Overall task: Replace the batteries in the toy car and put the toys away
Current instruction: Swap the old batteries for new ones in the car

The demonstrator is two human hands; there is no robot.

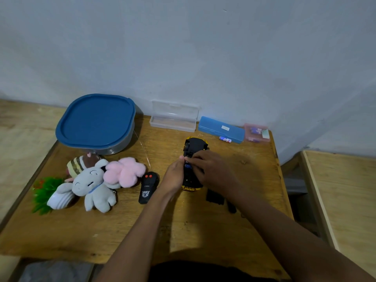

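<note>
Hands meet over an upturned black-and-yellow plastic toy car [194, 147] lying on its roof near the middle of the brown wooden counter [183, 224]. Left hand [174, 176] cups the car's left flank, fingers closed against the body. Right hand [211, 169] lies across the underside, fingertips [188, 159] pinched at the battery bay, where something blue shows; whether a battery is actually gripped, cannot tell.

Just beside the car, on its near right: a flat black rectangular cover piece [215, 197] and a short dark stick-like tool [231, 207], partly hidden by the right forearm. Just left of the car: a black handheld remote controller with two red buttons [147, 188].

Further left of the car: a pink fluffy plush [125, 171], a grey long-eared plush animal [92, 186], a striped brown-and-cream plush [81, 162], and a green plastic plant in a white ribbed pot [47, 193], all bunched together and touching.

Behind the car, along the wall: a grey tub with a blue rounded-square lid [95, 122] far left, an open clear plastic case [174, 119], a shut blue plastic case [220, 129] with a loose red-white-blue battery [225, 139] against its front edge, and a pink translucent box [256, 132] holding small items.
</note>
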